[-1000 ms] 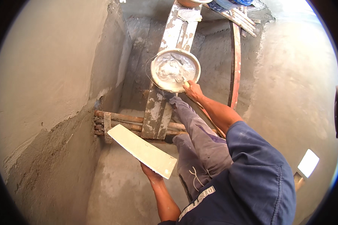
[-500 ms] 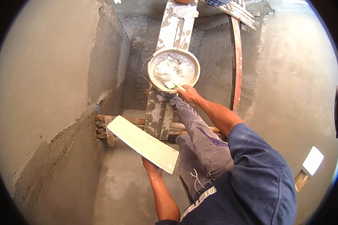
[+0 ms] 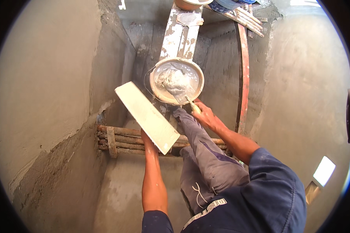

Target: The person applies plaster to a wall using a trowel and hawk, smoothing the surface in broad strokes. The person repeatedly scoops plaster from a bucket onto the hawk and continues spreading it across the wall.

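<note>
A long, pale rectangular plastering float (image 3: 147,118) slants just left of and below the bucket, its broad face up. My left hand (image 3: 146,140) grips it from underneath, fingers mostly hidden by the float. The round bucket (image 3: 153,88) has a thin wire handle and stands on a plank. Inside it lies a whitish mound of wet plaster (image 3: 174,80) with watery liquid around it. My right hand (image 3: 206,117) is closed round the light handle of a trowel (image 3: 195,107) at the near right rim. The trowel's blade dips into the bucket against the plaster.
A plaster-spattered plank (image 3: 174,37) runs away from me, carrying a rag (image 3: 189,19) and another tub (image 3: 188,5). Wooden poles (image 3: 124,139) cross below it. A red curved bar (image 3: 244,77) stands to the right, near a blue container (image 3: 223,4). Rendered walls rise on both sides.
The float has moved up toward the bucket and tilted more steeply. The trowel's blade has shifted to the near right of the bucket, and my right hand has drawn slightly back.
</note>
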The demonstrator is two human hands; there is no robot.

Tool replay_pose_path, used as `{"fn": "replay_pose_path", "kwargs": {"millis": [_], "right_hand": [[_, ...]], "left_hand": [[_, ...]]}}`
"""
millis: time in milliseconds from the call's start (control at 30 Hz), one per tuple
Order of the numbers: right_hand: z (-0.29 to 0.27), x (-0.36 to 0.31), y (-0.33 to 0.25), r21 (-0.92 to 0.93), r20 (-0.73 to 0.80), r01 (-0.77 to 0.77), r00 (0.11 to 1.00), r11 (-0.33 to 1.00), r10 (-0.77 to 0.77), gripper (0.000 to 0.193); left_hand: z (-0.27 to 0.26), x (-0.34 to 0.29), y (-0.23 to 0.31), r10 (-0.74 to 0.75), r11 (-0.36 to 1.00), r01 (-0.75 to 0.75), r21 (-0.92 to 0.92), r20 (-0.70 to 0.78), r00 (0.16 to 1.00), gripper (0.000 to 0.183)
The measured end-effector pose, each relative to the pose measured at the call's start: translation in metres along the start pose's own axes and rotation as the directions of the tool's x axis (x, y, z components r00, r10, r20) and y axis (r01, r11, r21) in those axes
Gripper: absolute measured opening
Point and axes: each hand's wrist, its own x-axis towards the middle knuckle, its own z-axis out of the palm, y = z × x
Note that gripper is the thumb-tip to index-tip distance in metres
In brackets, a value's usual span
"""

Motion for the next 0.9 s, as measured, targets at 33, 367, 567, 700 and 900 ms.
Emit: {"fn": "replay_pose_path", "kwargs": {"millis": [33,367,567,700,900], "right_hand": [[-0.005,-0.011,-0.007,-0.010,-0.024,0.051,0.998,0.999,-0.051,0.046],[-0.019,-0.010,-0.028,-0.158,-0.040,0.610,0.782,0.777,-0.622,0.051],[-0.013,0.004,-0.033,-0.377,-0.056,0.699,0.638,0.608,-0.768,0.043],[-0.023,-0.001,-0.015,-0.487,-0.081,0.606,0.685,0.629,-0.724,0.043],[-0.047,-0.019,-0.003,-0.411,-0.168,0.309,0.899,0.858,-0.405,0.039]], "left_hand": [[0.014,0.009,-0.001,-0.033,0.998,0.033,-0.045,0.010,0.999,0.046],[0.061,0.038,-0.009,-0.168,0.975,0.217,-0.055,0.462,0.871,0.048],[0.059,0.036,0.002,-0.099,0.986,0.142,-0.086,0.383,0.918,0.048],[0.047,0.030,0.002,-0.083,0.990,0.114,-0.084,0.314,0.946,0.048],[-0.001,0.020,0.015,-0.033,0.995,0.050,-0.090,0.183,0.983,0.048]]}}
